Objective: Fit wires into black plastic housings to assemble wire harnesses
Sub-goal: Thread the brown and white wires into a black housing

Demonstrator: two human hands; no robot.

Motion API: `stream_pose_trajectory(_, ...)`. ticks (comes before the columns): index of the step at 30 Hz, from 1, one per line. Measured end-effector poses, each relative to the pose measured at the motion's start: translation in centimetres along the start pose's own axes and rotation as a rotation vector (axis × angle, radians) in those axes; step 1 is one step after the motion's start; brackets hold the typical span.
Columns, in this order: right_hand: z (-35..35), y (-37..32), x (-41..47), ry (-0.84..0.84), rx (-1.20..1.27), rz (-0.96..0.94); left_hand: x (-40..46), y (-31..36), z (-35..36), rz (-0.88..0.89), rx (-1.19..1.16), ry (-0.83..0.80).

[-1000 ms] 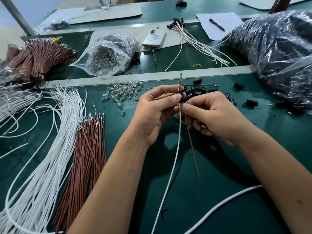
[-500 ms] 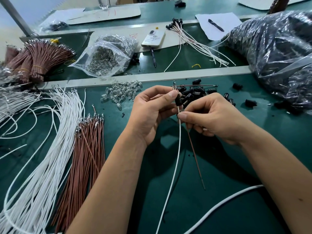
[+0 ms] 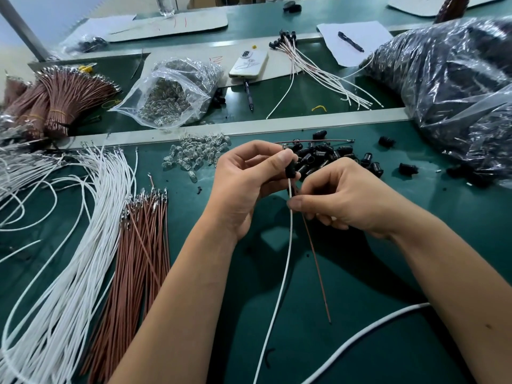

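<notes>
Housing (image 3: 291,170) in left hand (image 3: 246,184) — wires in right hand (image 3: 343,198)

no text, label or number can be read anywhere

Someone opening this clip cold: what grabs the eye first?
At centre, the left hand pinches a black housing while the right hand holds a white wire and a brown wire hanging below it. Fans of loose white wires and brown wires fill the left; a pile of black housings lies just behind the hands.
</notes>
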State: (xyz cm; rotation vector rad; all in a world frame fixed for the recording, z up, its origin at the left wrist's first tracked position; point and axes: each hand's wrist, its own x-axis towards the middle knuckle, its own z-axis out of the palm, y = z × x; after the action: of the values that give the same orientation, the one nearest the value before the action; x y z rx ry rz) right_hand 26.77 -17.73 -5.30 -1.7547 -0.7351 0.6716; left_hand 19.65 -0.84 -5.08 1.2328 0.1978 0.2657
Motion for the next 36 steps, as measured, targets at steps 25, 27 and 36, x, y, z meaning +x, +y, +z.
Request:
stream_pose_trajectory(25,-0.24,0.67,0.31,0.108,0.134,-0.073,0.15,0.20,-0.51,-0.091,0.024,-0.072)
stream_pose_trajectory(27,-0.21,0.64,0.32,0.106,0.139,-0.073,0.12,0.03,-0.60,-0.065,0.038,-0.086)
stream_pose_trajectory(36,-0.03,0.62,0.37,0.099,0.132,-0.071,0.15,-0.10,-0.81,0.031,0.048,-0.092)
